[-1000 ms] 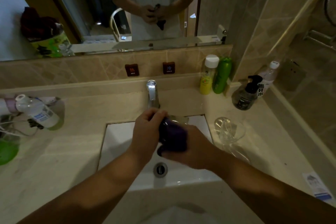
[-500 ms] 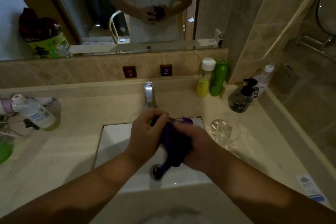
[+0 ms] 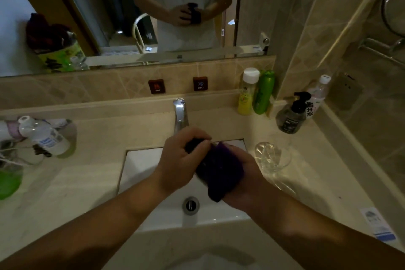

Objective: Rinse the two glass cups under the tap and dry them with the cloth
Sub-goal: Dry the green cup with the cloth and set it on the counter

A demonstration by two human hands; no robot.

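**Cup wrapped in cloth, held over the basin**

Both hands meet above the sink [image 3: 140,182], just in front of the tap [image 3: 180,114]; the right hand [image 3: 245,173] cradles the purple cloth [image 3: 219,171], fingers curled round it — the glass inside is hidden, so its axis cannot be told; the left hand [image 3: 179,160] pinches the cloth's far end. The second glass cup [image 3: 272,156] stands on the counter [image 3: 87,177], just right of the right hand — the nearer hand for it.
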